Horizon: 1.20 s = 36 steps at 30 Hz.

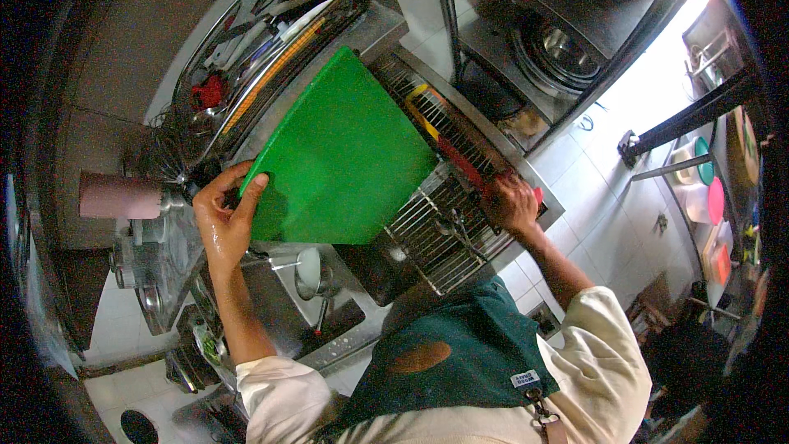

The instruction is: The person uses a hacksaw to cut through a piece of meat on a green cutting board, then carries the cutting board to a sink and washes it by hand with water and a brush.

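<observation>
My left hand grips the left edge of a large green cutting board, with the thumb on its face and the fingers behind. The board is tilted over the sink unit and covers part of it. On the right, my right hand is closed around the end of a long red and yellow tool, whose kind I cannot make out. This tool lies along a metal wire rack. Metal utensils, seemingly spoons, rest on the rack beside my right hand.
Below the board, the sink basin holds a small pot and a white bowl. Beyond the board stands a rack of utensils; a whisk is at its left. Metal pans sit on a shelf at the far right.
</observation>
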Each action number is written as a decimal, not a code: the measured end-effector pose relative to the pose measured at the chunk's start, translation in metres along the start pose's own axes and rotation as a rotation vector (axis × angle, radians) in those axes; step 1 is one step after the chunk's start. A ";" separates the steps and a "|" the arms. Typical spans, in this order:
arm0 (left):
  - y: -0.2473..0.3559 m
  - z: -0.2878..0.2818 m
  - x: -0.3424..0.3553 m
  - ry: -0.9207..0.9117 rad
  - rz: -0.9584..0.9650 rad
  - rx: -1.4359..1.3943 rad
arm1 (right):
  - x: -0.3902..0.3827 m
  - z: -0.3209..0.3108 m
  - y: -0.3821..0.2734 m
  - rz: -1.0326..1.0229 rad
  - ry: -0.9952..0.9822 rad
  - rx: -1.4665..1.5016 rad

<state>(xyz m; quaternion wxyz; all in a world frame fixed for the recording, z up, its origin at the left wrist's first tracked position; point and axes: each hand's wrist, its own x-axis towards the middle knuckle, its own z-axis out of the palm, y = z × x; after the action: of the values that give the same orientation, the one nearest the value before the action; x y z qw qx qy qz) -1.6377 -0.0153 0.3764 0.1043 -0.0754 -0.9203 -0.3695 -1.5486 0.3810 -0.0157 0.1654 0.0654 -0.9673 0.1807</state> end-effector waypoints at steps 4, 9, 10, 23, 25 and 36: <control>0.013 0.003 0.008 -0.033 0.036 0.045 | 0.017 0.123 0.092 0.168 0.006 0.581; 0.000 0.019 0.027 -0.059 0.108 0.009 | 0.044 0.180 0.160 0.117 0.191 0.831; 0.001 0.018 0.027 -0.055 0.112 0.029 | 0.049 0.177 0.155 0.076 0.177 0.693; 0.003 0.019 0.020 0.124 0.255 0.227 | 0.034 0.052 0.036 -0.020 0.083 -0.085; 0.005 0.036 0.022 0.219 0.352 0.319 | -0.018 0.078 0.046 0.079 -0.119 -0.088; -0.002 0.040 0.020 0.359 0.468 0.414 | -0.038 0.061 0.015 0.152 -0.184 0.239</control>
<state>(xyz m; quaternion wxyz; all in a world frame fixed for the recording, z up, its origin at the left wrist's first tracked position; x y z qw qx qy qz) -1.6627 0.0125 0.3522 0.3593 -0.1954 -0.9004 -0.1486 -1.5343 0.3749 -0.0871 0.0532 0.0272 -0.9522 0.2996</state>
